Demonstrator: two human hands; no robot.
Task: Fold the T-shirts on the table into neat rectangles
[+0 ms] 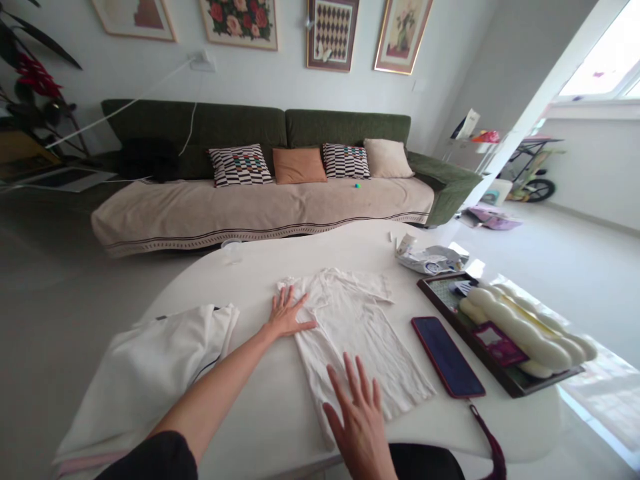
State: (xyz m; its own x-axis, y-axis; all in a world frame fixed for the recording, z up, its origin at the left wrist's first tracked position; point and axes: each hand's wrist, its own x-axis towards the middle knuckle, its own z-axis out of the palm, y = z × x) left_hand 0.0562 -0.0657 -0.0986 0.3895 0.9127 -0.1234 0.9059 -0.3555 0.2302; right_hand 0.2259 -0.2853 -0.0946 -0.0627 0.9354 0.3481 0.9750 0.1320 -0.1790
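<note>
A white short-sleeved shirt (357, 327) lies spread on the white table (265, 413), its surface slightly wrinkled. My left hand (286, 315) rests with fingers spread on the shirt's left sleeve and side. Near the lower hem, my right hand (357, 413) is held with its fingers apart over the cloth; whether it touches the fabric I cannot tell. Neither hand grips anything. Left of my forearm lies another white garment (145, 367) in a loose pile, with a dark line and a pink edge.
Right of the shirt lies a phone (447, 357) with a wrist strap. Beyond it, a dark-rimmed tray (427, 288) holds a cream wavy object (530, 327). A crumpled plastic packet (433, 259) and a clear cup (231, 252) stand farther back, before the green sofa (345, 127).
</note>
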